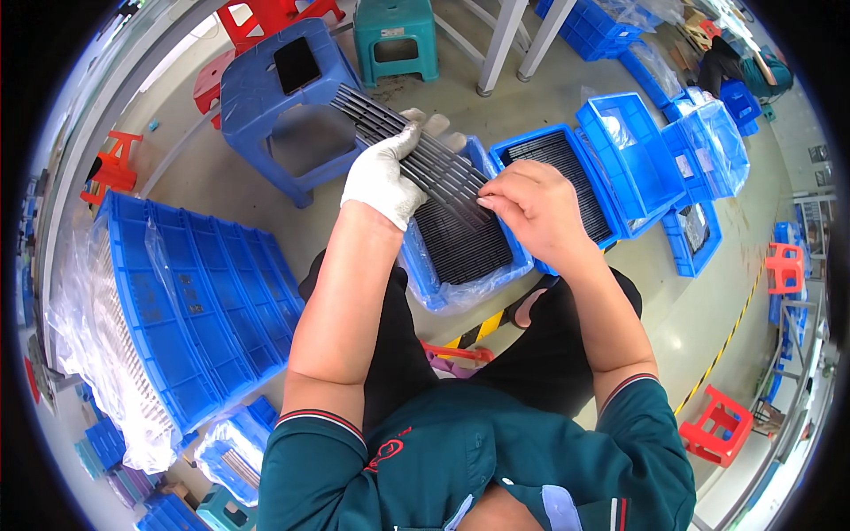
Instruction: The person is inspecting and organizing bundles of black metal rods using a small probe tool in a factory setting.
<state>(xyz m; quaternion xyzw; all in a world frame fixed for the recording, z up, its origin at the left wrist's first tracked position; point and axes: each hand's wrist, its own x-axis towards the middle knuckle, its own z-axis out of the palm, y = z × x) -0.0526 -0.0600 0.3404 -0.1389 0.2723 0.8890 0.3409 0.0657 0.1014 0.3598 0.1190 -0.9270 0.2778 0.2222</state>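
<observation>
My left hand, in a white glove, is wrapped round a fanned bundle of long thin black strips. The bundle slants from the upper left down to the right. At its lower right end my bare right hand pinches a strip tip between thumb and fingers. Below the bundle stands a blue bin lined with clear plastic, holding rows of similar black strips. Just right of it, partly behind my right hand, a second blue bin also holds black strips. What exactly the strips are, I cannot tell.
A blue stool bearing a dark phone-like slab stands ahead left, near a green stool. Stacked blue crates rise at my left. Another blue bin sits at the right. A person is at the far right.
</observation>
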